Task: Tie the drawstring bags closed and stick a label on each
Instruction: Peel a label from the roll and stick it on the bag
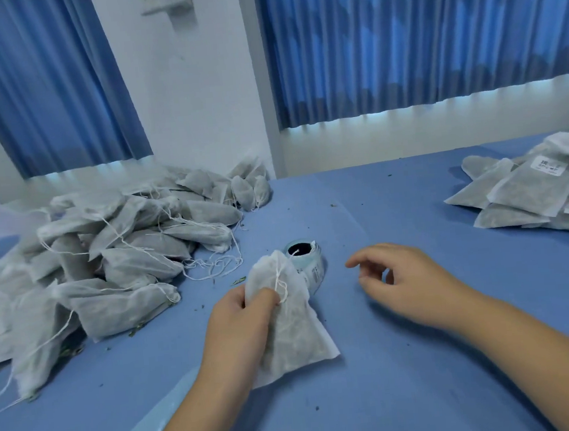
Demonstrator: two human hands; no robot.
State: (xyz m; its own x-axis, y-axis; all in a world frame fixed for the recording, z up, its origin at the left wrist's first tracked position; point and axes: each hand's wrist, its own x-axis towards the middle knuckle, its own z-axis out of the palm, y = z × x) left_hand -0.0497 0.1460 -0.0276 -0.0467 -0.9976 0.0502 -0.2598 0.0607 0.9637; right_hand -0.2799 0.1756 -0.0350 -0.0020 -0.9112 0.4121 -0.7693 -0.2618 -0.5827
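Observation:
My left hand [241, 322] grips a white mesh drawstring bag [293, 328] filled with dark herbs, holding it upright on the blue table [410, 376]. The bag's neck is gathered and its white string hangs in a loop over my fingers. My right hand [395, 281] hovers just right of the bag with fingers curled and apart, holding nothing. A roll of labels [309, 264] lies directly behind the bag, partly hidden by it.
A large heap of drawstring bags with loose strings [107, 251] covers the table's left side. A smaller stack of flat bags, one showing a label [542, 192], sits at the far right. Herb crumbs dot the cloth. Blue curtains hang behind.

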